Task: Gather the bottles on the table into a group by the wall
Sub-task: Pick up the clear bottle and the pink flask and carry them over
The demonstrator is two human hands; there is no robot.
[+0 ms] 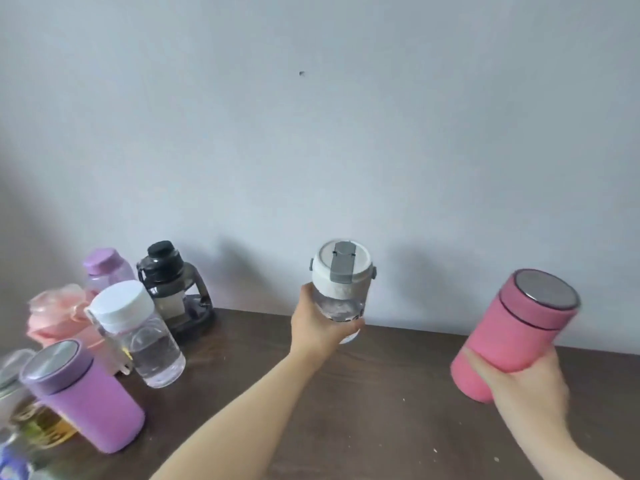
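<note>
- The clear bottle with the white lid and grey flip latch is held above the worktop, close to the back edge where it meets the wall; the left hand wraps its lower body from the side, grip clamped on it, leaving the lid free so it can go down upright.
- The pink flask is in the right hand, grip closed round its base; it tilts toward the wall with its metal cap up, well apart from the other bottles, toward the right end of the worktop.
- One bottle in each hand looks like a way to bring two over at once.
- The group stands at the left end by the wall: a smoky black-lidded jug and a lilac bottle at the back edge, a clear white-capped bottle and a soft pink bottle in front of them, and a purple flask nearer the front edge.
- At the far left corner some glassy containers are blurred; I cannot tell what they are.
- My judgement: both held bottles are bound for the bare strip of worktop along the back edge, just right of the jug, to close the group.
</note>
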